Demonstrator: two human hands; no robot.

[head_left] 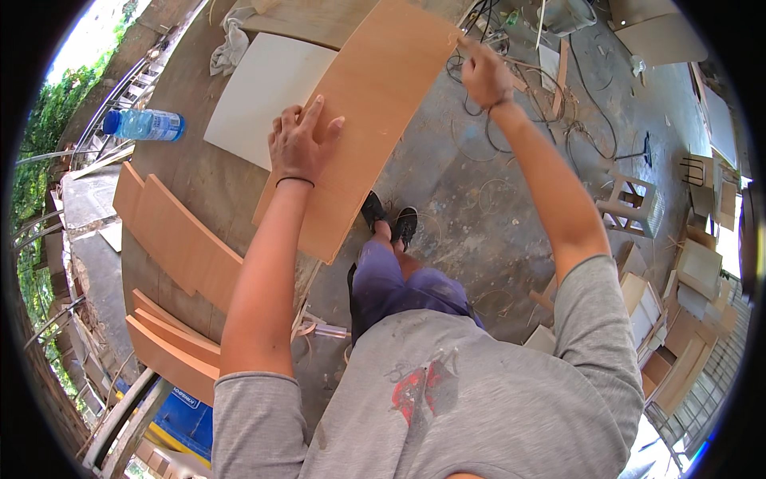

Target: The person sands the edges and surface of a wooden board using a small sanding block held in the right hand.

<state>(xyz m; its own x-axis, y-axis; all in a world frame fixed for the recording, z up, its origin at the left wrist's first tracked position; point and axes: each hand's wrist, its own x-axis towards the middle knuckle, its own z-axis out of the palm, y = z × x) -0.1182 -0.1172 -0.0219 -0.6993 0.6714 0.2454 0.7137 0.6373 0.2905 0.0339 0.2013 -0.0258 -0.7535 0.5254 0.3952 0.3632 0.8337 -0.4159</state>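
A long orange-brown wooden board lies slantwise on the work table, its right edge jutting past the table. My left hand rests flat on the board's left side, fingers spread and thumb apart. Beside the board's far right corner is my right hand, its fingers curled and the index finger reaching toward the edge. Anything between those fingers is too small to make out. A white panel sits partly beneath the board, to the left of it.
Several curved wooden pieces lie on the table at left. A blue-capped plastic bottle lies near a white rag. Cables and scraps litter the concrete floor at right, near a small stool.
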